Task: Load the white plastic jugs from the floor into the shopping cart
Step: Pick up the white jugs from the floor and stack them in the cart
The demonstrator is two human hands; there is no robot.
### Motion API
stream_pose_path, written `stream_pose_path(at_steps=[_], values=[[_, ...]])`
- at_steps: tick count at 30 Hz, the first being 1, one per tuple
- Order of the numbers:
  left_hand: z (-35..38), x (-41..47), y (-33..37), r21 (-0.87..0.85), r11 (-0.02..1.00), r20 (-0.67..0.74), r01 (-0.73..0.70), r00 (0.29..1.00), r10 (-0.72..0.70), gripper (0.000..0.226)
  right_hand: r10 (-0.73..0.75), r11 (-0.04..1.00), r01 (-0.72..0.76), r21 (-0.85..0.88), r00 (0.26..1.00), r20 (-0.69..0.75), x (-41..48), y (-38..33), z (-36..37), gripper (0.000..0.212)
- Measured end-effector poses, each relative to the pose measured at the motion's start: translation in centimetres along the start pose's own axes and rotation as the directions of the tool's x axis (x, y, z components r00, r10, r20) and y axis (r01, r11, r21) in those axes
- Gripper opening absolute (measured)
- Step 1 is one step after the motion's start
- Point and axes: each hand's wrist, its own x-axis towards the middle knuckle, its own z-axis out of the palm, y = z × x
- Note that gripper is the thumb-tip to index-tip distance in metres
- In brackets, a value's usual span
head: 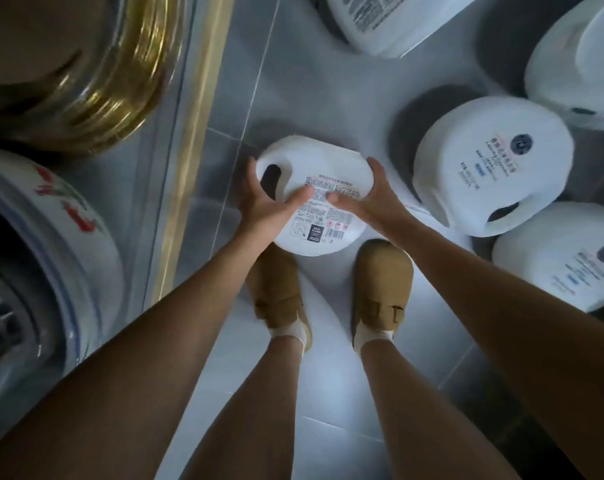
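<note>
I hold a white plastic jug [314,157] in front of me, just above my feet, its printed label face turned up and its handle hole at the left. My left hand [269,199] grips the jug's left side by the handle hole, thumb on the label. My right hand [369,195] grips the right side, thumb also on the label. Several more white jugs lie on the grey floor to the right: one close by [490,164], one below it [563,258], one at the far right [577,60] and one at the top [380,22]. No shopping cart is in view.
A large white ceramic vase with red painting [51,237] and a gold-brown vessel [86,64] stand at the left, behind a gold-edged strip [189,168]. My feet in tan shoes [276,285] [380,278] stand on grey floor tiles [328,375].
</note>
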Motion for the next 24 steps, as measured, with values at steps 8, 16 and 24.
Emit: stream_pose_path(at_steps=[8,16,24], values=[[-0.1,-2.2,0.9,-0.080,0.996,-0.051,-0.034,0.998,0.030,0.108,-0.104,0.993,0.106,0.056,0.994,-0.034,-0.3,0.3,-0.9,0.069],[-4.5,-13.8,6.4,-0.119,0.992,-0.010,0.028,1.000,-0.029,0.115,-0.140,0.990,0.140,-0.005,0.989,0.042,-11.0,-6.7,-4.5,0.072],[-12.5,-29.8,12.0,-0.263,0.965,-0.065,0.009,0.997,-0.027,0.109,-0.217,0.966,0.237,-0.100,0.960,0.176,-26.3,-18.3,-7.4,0.088]])
